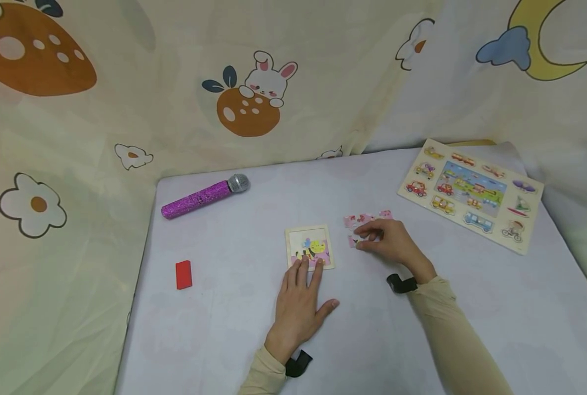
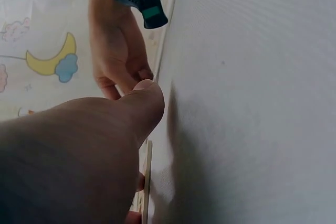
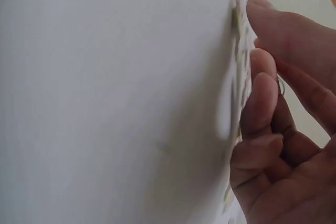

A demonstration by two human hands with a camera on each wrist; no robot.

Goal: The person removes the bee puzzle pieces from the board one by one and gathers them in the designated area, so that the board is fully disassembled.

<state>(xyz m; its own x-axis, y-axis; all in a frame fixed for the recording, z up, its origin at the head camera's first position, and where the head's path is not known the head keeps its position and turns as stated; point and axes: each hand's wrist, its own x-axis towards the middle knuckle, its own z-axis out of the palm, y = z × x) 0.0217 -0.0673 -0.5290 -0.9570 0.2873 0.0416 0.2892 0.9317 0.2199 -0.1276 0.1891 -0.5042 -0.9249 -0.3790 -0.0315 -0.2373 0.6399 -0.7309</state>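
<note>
A small square puzzle tray (image 1: 330, 247) with a pale wooden rim lies on the table, partly filled with pieces showing a yellow and black picture (image 1: 318, 247). My left hand (image 1: 297, 302) lies with fingers extended, fingertips over the tray's near edge, thumb spread to the right. To the right, loose pink puzzle pieces (image 1: 355, 220) lie in a group. Over their near side is my right hand (image 1: 389, 240), fingers bent and thumb lowered around a piece (image 1: 351, 241); I cannot tell whether it pinches that piece. Up close, the right fingers (image 3: 262, 98) are right at the pieces' edges.
At the back right lies a large wooden vehicle puzzle board (image 1: 515, 211). A purple glitter microphone (image 1: 199, 198) lies at the back left, with a red block (image 1: 184, 275) nearer me. Printed cloth (image 1: 175, 99) hangs behind the white table (image 1: 224, 329).
</note>
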